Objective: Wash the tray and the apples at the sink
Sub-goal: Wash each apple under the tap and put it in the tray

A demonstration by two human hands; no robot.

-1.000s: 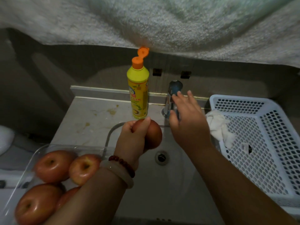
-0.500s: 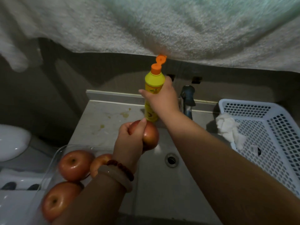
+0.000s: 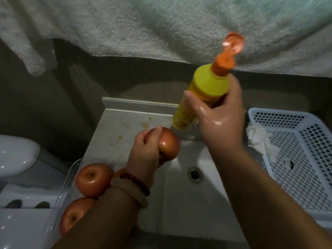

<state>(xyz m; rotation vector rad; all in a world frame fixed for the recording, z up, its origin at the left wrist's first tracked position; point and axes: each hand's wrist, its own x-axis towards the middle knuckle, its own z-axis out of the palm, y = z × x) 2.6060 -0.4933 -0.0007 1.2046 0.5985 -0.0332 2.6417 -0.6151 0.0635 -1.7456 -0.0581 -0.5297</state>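
Note:
My left hand (image 3: 145, 150) grips a red apple (image 3: 168, 143) over the left part of the white sink (image 3: 179, 203). My right hand (image 3: 219, 119), wet and shiny, holds a yellow dish soap bottle (image 3: 203, 97) lifted off the counter and tilted, its orange flip cap (image 3: 231, 49) open. A clear plastic tray (image 3: 71, 171) sits at the lower left with other red apples in it, one (image 3: 92, 179) near my wrist and one (image 3: 71, 215) lower down. My left forearm covers part of the tray.
The sink drain (image 3: 194, 174) lies between my arms. A white perforated basket (image 3: 305, 159) with a crumpled white cloth (image 3: 260, 139) stands on the right. A stained counter (image 3: 124, 126) runs behind the sink. A towel (image 3: 161, 24) hangs overhead. A white toilet (image 3: 16, 155) is at the left.
My right hand left the faucet, took hold of the soap bottle and has lifted and tilted it. My left hand kept the apple over the sink.

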